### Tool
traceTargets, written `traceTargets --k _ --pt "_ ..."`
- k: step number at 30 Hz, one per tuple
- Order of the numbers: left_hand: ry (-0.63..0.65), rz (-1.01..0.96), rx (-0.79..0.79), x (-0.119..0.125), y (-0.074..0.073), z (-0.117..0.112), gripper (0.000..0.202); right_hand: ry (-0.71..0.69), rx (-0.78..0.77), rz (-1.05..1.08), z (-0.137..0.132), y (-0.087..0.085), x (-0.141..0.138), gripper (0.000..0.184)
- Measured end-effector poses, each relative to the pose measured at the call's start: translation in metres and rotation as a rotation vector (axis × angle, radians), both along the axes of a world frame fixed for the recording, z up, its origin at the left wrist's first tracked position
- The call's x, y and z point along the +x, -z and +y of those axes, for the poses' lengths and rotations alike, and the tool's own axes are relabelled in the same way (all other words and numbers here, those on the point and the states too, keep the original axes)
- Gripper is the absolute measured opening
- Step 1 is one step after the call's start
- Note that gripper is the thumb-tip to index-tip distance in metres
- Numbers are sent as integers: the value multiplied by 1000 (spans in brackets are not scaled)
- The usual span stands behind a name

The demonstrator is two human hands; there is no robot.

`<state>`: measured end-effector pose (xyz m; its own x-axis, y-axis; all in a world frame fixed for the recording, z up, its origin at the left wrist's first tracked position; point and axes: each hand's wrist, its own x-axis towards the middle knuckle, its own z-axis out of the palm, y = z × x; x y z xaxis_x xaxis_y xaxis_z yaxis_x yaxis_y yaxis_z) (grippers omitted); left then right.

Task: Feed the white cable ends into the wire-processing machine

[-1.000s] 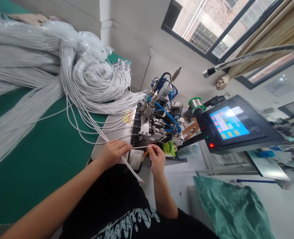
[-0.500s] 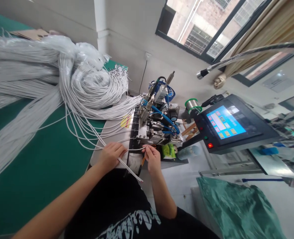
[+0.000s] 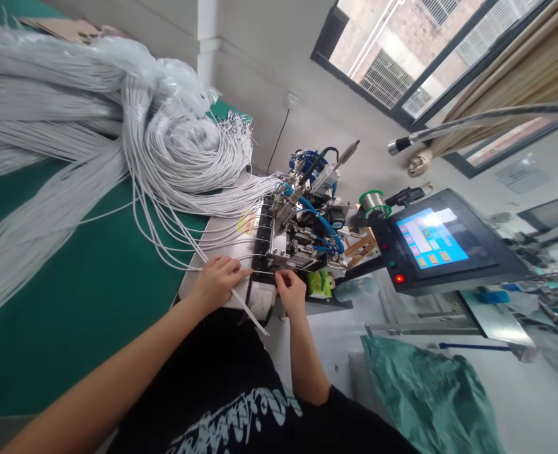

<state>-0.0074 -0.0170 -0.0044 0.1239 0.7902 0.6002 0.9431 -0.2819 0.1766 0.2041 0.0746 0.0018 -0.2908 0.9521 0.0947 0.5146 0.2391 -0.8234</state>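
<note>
My left hand is closed around a few white cables, whose loose ends hang out below it toward my lap. One single cable runs from its fingertips across the black edge of the machine. My right hand pinches the far end of that cable at the machine's near corner; the very tip is hidden by the fingers. Farther along the machine's edge, several other white cables lie side by side in the black slotted strip. They come from a large bundle on the left.
The bundles rest on a green table. A control screen stands to the right, beside a spool of wire. A bendable lamp arm reaches in above. Below right hangs a green plastic sheet.
Both hands have brought the single cable closer to the machine, and it now lies straighter along the slotted strip's near end. The camera view has shifted a little.
</note>
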Motion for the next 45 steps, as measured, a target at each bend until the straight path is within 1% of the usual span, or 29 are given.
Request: traceTargets --k 5,7,11,12,14,20,23,26,29,31,32,34,35,36,38,40,42,43,45 --pt "-28 24 20 2 1 2 35 -75 -41 -1 6 5 -1 27" --pt "-31 16 11 2 1 3 34 -101 -85 32 8 9 -1 27" --pt "-48 -5 -39 3 3 3 34 -56 -330 224 12 20 -2 26" --pt "-51 -9 -47 3 3 3 34 -41 -375 257 13 23 -3 26" --pt "-53 -11 -53 3 3 3 35 -16 -412 285 13 27 -5 28" --pt "-45 -29 -50 3 0 2 37 17 -424 302 12 35 -4 36" --pt "-45 -47 -62 3 -1 1 35 31 -366 276 9 34 3 40" --pt "-68 -54 -77 4 -1 0 31 54 -232 224 4 25 12 40" --pt "-142 -52 -59 6 -1 -2 30 23 -126 165 -6 4 24 37" --pt "-183 -42 -35 7 -2 -2 30 -54 -72 90 -16 -15 31 34" --pt "-188 -38 -27 7 -3 -2 30 -128 -60 38 -22 -24 35 32" --pt "-170 -37 -19 8 -4 -2 29 -333 -65 -96 -34 -40 40 29" --pt "-159 -40 -16 8 -5 -3 29 -445 -90 -162 -40 -46 42 27" --pt "-149 -42 -14 8 -5 -3 28 -551 -123 -224 -45 -50 43 26" --pt "-137 -49 -4 7 -6 -3 28 -738 -176 -325 -52 -51 44 24" --pt "-126 -58 12 6 -7 -4 27 -874 -200 -386 -56 -49 44 21" --pt "-104 -64 32 5 -8 -5 26 -941 -212 -394 -55 -48 45 20" --pt "-82 -63 44 5 -8 -5 25 -940 -218 -380 -53 -48 46 21" --pt "-19 -55 67 4 -10 -6 24 -884 -219 -340 -49 -53 51 24"
